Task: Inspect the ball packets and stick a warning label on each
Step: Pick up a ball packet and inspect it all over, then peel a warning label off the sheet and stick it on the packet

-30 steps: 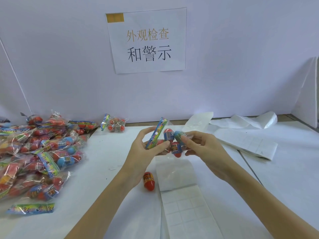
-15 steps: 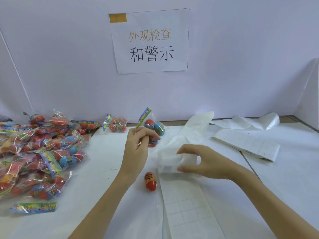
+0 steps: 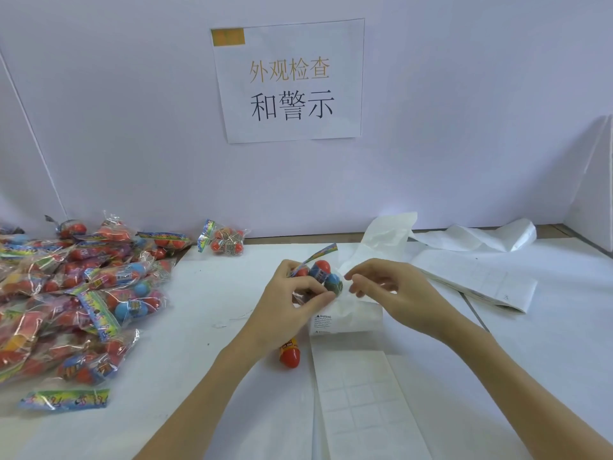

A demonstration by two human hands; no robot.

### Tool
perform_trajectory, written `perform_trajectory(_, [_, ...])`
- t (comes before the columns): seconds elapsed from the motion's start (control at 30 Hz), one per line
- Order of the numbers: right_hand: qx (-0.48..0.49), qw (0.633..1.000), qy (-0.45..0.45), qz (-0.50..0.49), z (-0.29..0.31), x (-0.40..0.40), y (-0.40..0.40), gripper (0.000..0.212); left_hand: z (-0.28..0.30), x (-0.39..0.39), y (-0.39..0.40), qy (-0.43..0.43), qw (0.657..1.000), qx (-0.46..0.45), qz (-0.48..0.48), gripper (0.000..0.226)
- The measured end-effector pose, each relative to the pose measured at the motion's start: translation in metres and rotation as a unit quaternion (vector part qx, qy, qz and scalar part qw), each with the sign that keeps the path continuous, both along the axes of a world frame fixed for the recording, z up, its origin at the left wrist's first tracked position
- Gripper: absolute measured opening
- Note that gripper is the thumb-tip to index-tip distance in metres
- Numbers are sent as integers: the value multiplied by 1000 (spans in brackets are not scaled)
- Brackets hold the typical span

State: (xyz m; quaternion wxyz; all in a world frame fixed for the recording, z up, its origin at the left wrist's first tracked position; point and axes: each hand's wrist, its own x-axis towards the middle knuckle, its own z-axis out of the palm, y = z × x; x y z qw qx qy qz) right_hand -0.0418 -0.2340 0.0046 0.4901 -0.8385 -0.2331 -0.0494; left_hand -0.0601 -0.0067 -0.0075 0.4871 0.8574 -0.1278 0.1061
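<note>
Ball packets are the concern, and one clear plastic packet of red and blue balls with a striped header strip (image 3: pixel 319 272) is held at the centre of the frame by the left hand (image 3: pixel 288 303), whose fingers and thumb are curled round it. Half a second ago this packet was raised higher and further left, while the right hand (image 3: pixel 386 290) was lowered onto the folded white backing paper with warning labels (image 3: pixel 345 318). Now the packet has been brought down just above that paper, and the right hand has been lifted to the packet's right side, its thumb and forefinger drawn together as if a peeled label is pinched; whether a label is actually held cannot be told, since anything white is lost against the paper. It is judged that the sticking step is at hand. Many more packets are heaped in a pile of packets (image 3: pixel 76 293) at the left of the frame, so the task is judged far from finished. A loose red capsule-shaped ball (image 3: pixel 290 355) is seen below the left wrist.
</note>
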Motion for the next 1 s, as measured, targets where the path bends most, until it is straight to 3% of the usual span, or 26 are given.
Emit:
perform_trajectory(0.13, [-29, 987, -160, 10, 4, -8, 10, 18, -7, 6, -2, -16, 1000, 8, 25, 14])
perform_trajectory(0.3, [-135, 972, -190, 33, -14, -13, 23, 28, -11, 9, -4, -9, 999, -11, 30, 13])
perform_trajectory(0.47, [-169, 952, -255, 20, -14, -13, 23, 15, -11, 11, -1, 21, 999, -16, 30, 15])
perform_trajectory(0.7, [-207, 886, -412, 43, -13, -13, 24, 17, -12, 13, 1, 37, 999, -1, 34, 15])
perform_trajectory(0.87, [-214, 866, -448, 51, -19, -9, 25, 23, -8, 14, 0, 67, 997, 2, 30, 22])
perform_trajectory(1.0, [-183, 886, -424, 39, -23, -15, 32, 11, -6, 14, 0, 61, 998, -3, 22, 31])
